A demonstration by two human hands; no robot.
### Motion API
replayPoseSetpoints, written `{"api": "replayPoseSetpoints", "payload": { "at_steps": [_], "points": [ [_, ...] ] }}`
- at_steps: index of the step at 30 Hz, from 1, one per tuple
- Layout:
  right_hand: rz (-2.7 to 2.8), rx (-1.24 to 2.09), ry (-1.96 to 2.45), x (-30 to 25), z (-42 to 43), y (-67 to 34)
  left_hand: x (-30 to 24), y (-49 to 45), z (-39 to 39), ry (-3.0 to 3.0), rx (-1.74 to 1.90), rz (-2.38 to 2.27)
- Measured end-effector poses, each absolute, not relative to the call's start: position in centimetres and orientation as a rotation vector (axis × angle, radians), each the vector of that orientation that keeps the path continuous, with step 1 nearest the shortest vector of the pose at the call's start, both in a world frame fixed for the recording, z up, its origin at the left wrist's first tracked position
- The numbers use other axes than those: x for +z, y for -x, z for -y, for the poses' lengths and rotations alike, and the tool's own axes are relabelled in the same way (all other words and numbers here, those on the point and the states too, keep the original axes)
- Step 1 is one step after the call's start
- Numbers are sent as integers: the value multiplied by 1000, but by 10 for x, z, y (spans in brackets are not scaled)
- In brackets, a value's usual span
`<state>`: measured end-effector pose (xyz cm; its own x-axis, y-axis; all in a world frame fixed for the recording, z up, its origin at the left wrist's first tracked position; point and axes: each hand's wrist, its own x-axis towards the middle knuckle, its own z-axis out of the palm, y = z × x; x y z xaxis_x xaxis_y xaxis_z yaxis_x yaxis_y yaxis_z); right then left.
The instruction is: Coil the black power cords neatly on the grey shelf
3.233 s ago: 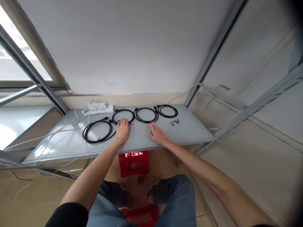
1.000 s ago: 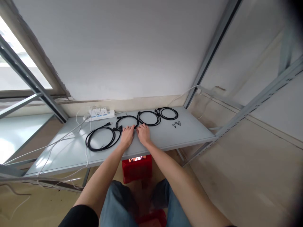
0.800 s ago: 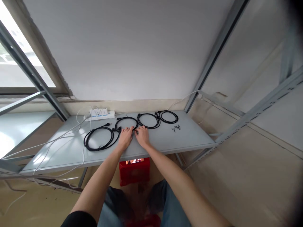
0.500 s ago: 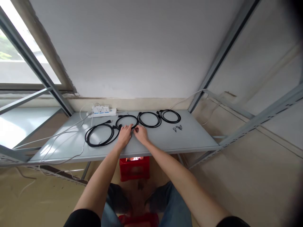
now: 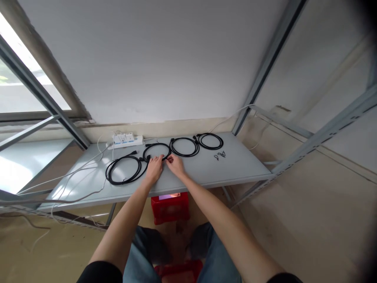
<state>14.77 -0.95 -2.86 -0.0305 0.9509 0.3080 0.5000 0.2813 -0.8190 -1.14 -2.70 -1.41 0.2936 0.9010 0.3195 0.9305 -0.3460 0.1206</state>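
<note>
Four-sided grey shelf (image 5: 188, 173) carries several coiled black cables in a row. Over the near edge of the second coiled black cable (image 5: 157, 144) from the left, my left hand (image 5: 154, 169) is closed, its fingertips on the cable. My right hand (image 5: 176, 165) is beside it, thumb and fingers pinched together at the coil's near right side; what lies in the pinch is hidden. Another black cable coil (image 5: 123, 183) lies left of my hands. Two more, a middle coil (image 5: 185, 156) and a far right coil (image 5: 210, 148), lie to the right.
Several small black ties (image 5: 220, 154) lie on the right of the shelf. A white power strip (image 5: 125, 141) with plugs stands at the back left, and white cords (image 5: 73, 169) trail from it. Metal uprights frame both ends. Below is a red stool (image 5: 170, 210).
The camera view has tilted and shifted slightly. Both hands remain at the near edge of the second coil, with only slight finger movement; the coils stay in place.
</note>
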Motion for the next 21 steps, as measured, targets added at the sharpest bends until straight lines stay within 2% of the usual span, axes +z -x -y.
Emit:
{"api": "replayPoseSetpoints", "payload": {
  "at_steps": [12, 21],
  "points": [
    [1745, 232, 1628, -14, 28, -150, -8, 9, 29, 2496, -537, 1746],
    [1961, -14, 1593, -8, 39, -147, -9, 9, 29, 2512, -567, 1746]
  ]
}}
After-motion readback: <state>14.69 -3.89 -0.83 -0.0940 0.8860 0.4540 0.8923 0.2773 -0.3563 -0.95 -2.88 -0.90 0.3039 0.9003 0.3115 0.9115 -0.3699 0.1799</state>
